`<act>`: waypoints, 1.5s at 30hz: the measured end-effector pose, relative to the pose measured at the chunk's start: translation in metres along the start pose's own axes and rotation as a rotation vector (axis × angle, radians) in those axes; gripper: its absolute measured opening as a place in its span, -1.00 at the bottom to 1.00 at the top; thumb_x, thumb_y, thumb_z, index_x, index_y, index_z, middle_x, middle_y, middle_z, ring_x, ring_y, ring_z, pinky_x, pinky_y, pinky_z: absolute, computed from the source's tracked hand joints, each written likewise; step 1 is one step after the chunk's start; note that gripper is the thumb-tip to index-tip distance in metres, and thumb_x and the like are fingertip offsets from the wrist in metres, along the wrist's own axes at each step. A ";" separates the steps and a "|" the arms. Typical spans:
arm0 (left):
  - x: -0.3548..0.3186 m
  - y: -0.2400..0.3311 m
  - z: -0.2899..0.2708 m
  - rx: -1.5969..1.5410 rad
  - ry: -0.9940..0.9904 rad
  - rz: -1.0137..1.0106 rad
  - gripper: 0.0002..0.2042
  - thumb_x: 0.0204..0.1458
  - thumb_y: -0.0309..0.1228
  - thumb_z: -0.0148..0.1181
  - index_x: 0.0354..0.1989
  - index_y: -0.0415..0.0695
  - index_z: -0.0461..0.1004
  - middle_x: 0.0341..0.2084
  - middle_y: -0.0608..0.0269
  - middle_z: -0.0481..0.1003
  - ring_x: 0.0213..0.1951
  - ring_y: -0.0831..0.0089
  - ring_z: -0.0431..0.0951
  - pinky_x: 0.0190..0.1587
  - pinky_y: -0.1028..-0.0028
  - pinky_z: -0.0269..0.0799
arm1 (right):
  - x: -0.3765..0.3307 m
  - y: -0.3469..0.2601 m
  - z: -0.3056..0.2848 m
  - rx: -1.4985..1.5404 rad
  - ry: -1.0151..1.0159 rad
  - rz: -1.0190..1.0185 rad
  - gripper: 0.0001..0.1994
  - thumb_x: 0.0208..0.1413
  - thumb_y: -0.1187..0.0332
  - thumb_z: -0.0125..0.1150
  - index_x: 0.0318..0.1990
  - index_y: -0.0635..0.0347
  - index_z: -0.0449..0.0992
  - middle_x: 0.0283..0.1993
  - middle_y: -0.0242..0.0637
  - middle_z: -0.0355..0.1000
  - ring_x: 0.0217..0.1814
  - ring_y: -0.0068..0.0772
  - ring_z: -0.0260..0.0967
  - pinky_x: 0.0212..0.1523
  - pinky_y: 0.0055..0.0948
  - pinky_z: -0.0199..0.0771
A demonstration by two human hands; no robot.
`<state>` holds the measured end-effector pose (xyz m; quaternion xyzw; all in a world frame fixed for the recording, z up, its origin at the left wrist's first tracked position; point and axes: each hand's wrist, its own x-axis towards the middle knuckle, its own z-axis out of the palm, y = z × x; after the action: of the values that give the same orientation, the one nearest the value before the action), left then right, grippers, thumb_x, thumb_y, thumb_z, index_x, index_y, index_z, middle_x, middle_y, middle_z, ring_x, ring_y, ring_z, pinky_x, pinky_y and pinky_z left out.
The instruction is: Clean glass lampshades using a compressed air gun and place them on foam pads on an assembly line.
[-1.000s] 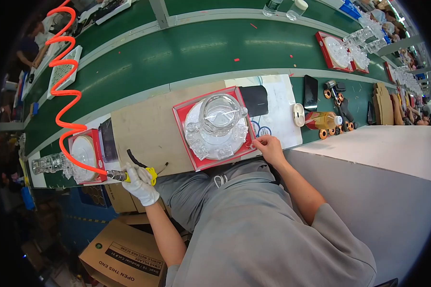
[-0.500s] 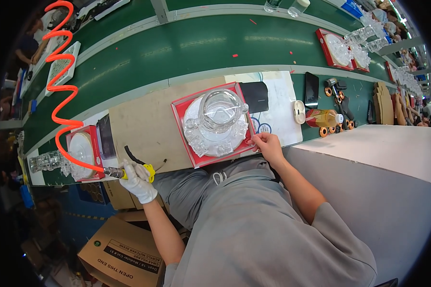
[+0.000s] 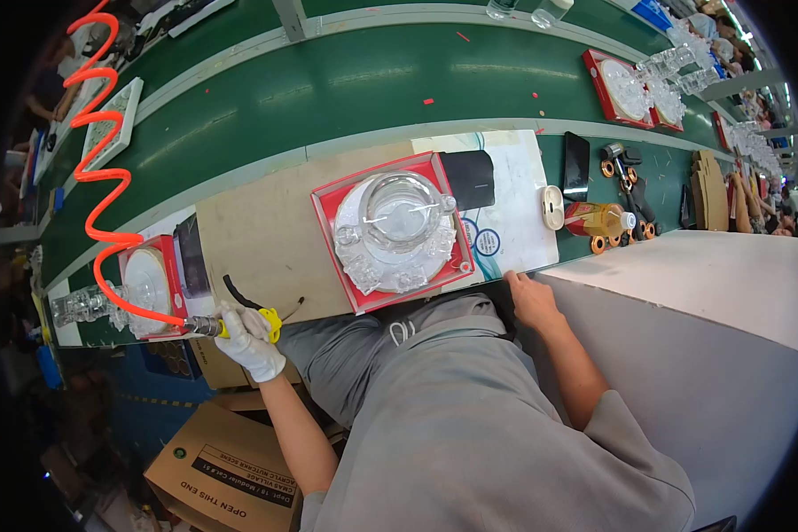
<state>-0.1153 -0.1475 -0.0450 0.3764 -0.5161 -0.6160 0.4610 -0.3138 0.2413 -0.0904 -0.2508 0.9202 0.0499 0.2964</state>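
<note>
Now I'm gripping the yellow-handled air tool (image 3: 239,324) in my gloved left hand (image 3: 248,341) at the bench's near edge, while my bare right hand (image 3: 532,301) is resting loosely curled beside the red tray (image 3: 328,199) of clear glassware (image 3: 399,226).

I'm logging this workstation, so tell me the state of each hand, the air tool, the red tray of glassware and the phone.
left hand: gloved, closed around the air tool
air tool: gripped at the bench edge, orange coiled hose attached
right hand: bare, resting on the bench edge, holding nothing
red tray: flat on the bench, clear glassware inside
phone: lying flat, screen dark

Glass set (image 3: 397,229) in tray (image 3: 328,197), left of phone (image 3: 575,160)
</note>
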 end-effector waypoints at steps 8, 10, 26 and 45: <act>-0.002 0.004 0.014 0.034 0.005 -0.033 -0.77 0.25 -0.34 -0.04 -0.48 -0.10 0.25 -0.90 0.45 0.06 -0.88 0.67 0.01 -0.79 0.59 -0.02 | 0.086 -0.062 -0.064 0.501 0.521 -0.260 -0.66 0.05 0.41 0.15 0.03 0.01 0.43 -0.14 -0.27 0.42 -0.22 -0.17 0.46 -0.24 -0.28 0.48; -0.003 0.002 0.014 0.049 0.003 -0.029 -0.77 0.25 -0.35 -0.04 -0.48 -0.10 0.25 -0.90 0.45 0.07 -0.88 0.67 0.02 -0.79 0.60 -0.02 | 0.101 -0.068 -0.065 0.364 0.512 -0.346 -0.67 0.01 0.42 0.17 -0.01 -0.02 0.47 -0.22 -0.30 0.43 -0.21 -0.21 0.45 -0.28 -0.29 0.48; -0.004 0.001 0.011 0.022 0.012 -0.034 -0.79 0.24 -0.34 -0.01 -0.43 -0.14 0.28 -0.91 0.41 0.11 -0.89 0.66 0.06 -0.79 0.60 0.03 | 0.125 -0.066 -0.056 0.376 0.474 -0.220 -0.89 -0.03 0.38 0.19 -0.39 0.18 0.59 -0.44 -0.21 0.54 -0.42 -0.13 0.50 -0.37 -0.24 0.48; -0.002 0.005 0.016 0.031 0.033 -0.050 -0.80 0.24 -0.36 -0.01 -0.44 -0.11 0.26 -0.89 0.43 0.11 -0.89 0.66 0.04 -0.79 0.59 0.04 | 0.113 -0.042 -0.040 0.951 0.401 0.002 -0.78 0.20 0.29 0.10 -0.33 0.29 0.50 -0.52 -0.25 0.50 -0.59 -0.47 0.46 -0.53 -0.47 0.37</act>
<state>-0.1291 -0.1409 -0.0366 0.4064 -0.5085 -0.6129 0.4479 -0.3931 0.1461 -0.1200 -0.0921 0.8802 -0.4227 0.1952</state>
